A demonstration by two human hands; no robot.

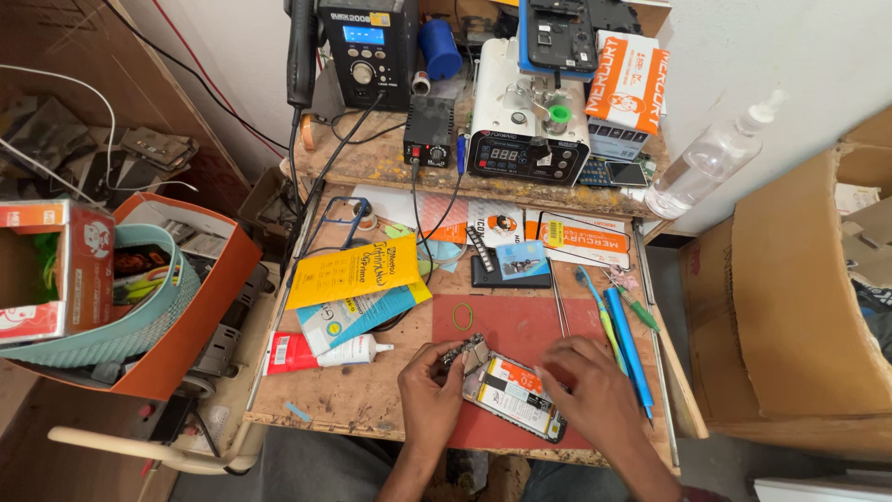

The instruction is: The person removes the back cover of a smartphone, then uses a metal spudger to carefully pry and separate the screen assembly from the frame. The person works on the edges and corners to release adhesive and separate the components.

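An opened phone (516, 395) lies on a red mat (516, 330) at the near edge of the wooden bench, its white and orange battery showing. My left hand (429, 389) pinches a small circuit board (467, 352) at the phone's upper left end. My right hand (590, 395) rests on the phone's right side, fingers bent over its edge.
Tweezers (557, 307) and blue and green tools (624, 335) lie right of the mat. A glue bottle (321, 352), yellow packet (353, 271) and rubber band (462, 316) sit left. Soldering station (367, 51), separator machine (530, 121) and spray bottle (706, 163) stand behind. Cardboard boxes flank the bench.
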